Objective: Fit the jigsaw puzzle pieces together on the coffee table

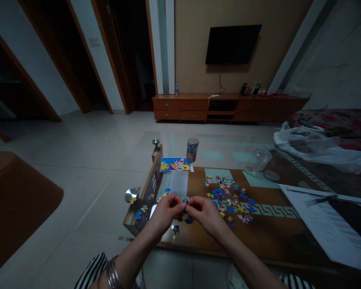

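Note:
Over the glass-topped coffee table (252, 237), my left hand (168, 208) and my right hand (203, 212) meet with their fingertips pinched together. Between them is a small dark blue jigsaw piece (185, 201), mostly covered by the fingers; whether it is one piece or two joined, I cannot tell. Just below my fingers lies a dark blue-green piece (188, 220), and nearer me a yellow and blue piece (176, 229). To the right of my right hand spreads a heap of loose jigsaw pieces (225, 194) in blue, yellow and pink. A few blue pieces (138, 215) lie left of my left hand.
A cartoon picture sheet (177, 164) lies beyond my hands, beside an upright lidded tin (192, 150). Farther right are a clear container (258, 160), a round lid (271, 176), papers (327, 228) and a white plastic bag (321, 148). A brown seat (21, 204) stands at left.

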Action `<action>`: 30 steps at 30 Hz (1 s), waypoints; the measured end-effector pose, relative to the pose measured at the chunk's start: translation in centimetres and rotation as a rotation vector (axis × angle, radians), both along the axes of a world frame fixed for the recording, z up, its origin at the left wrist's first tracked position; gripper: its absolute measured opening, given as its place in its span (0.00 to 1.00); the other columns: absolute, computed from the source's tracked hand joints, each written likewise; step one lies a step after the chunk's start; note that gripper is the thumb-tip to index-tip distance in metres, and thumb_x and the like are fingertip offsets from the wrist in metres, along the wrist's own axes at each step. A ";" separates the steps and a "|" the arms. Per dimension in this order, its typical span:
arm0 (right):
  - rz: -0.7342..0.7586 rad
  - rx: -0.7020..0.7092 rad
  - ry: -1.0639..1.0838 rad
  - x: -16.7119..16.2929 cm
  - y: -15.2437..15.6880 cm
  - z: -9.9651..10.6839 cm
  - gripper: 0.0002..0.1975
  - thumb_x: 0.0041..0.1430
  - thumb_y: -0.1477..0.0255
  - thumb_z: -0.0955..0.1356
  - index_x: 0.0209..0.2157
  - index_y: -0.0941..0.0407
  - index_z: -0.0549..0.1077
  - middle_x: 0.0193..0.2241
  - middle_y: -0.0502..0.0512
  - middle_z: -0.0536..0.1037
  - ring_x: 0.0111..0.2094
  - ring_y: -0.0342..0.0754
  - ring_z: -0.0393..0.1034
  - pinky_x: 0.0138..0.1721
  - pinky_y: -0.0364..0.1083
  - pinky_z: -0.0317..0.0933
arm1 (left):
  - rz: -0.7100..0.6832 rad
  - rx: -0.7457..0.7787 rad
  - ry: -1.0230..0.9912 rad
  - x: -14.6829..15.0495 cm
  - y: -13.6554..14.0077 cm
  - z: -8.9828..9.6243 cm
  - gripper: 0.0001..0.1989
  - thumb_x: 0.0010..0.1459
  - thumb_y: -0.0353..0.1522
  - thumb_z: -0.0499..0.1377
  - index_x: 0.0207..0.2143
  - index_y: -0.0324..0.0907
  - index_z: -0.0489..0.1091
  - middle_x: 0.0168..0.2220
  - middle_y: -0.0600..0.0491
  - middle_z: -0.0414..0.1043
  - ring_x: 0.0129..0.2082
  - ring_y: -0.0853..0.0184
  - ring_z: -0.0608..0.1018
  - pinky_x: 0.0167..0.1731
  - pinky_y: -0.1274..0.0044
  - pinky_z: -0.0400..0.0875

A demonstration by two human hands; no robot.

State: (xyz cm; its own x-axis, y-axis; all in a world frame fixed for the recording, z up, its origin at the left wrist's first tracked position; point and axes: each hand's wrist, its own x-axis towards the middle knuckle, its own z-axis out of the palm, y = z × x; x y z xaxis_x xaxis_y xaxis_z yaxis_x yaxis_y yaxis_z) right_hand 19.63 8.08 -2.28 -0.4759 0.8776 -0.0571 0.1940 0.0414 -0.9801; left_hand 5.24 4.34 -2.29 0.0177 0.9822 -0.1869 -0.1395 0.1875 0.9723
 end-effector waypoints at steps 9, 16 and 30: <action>-0.131 0.205 -0.185 2.6 3.3 -0.8 0.07 0.51 0.75 0.66 0.32 0.58 0.74 0.30 0.55 0.77 0.32 0.47 0.71 0.34 0.45 0.63 | 0.335 0.037 0.001 -4.3 1.6 0.5 0.20 0.37 0.44 0.66 0.24 0.39 0.63 0.18 0.60 0.65 0.17 0.75 0.67 0.19 0.82 0.62; 0.001 0.419 -0.597 0.1 2.2 -1.9 0.07 0.52 0.78 0.66 0.32 0.57 0.76 0.33 0.56 0.77 0.36 0.48 0.70 0.38 0.44 0.59 | 0.410 0.081 0.097 -5.5 2.5 0.0 0.18 0.35 0.38 0.66 0.26 0.40 0.63 0.15 0.61 0.63 0.15 0.74 0.66 0.17 0.82 0.60; -0.001 0.452 -0.854 -2.8 1.9 -0.5 0.02 0.51 0.75 0.68 0.29 0.55 0.74 0.34 0.55 0.74 0.39 0.50 0.69 0.32 0.43 0.54 | 0.524 0.163 0.439 -8.8 4.9 -1.5 0.09 0.43 0.34 0.59 0.27 0.42 0.62 0.18 0.62 0.62 0.17 0.72 0.66 0.20 0.81 0.58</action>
State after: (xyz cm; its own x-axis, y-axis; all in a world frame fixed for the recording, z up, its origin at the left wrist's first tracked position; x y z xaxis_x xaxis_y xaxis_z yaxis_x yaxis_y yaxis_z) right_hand 16.83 9.97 -2.78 -0.4300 0.9019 -0.0407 0.8343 0.3798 -0.3997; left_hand -3.58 9.28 -3.76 -0.5090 0.8568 0.0823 0.2399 0.0494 0.9695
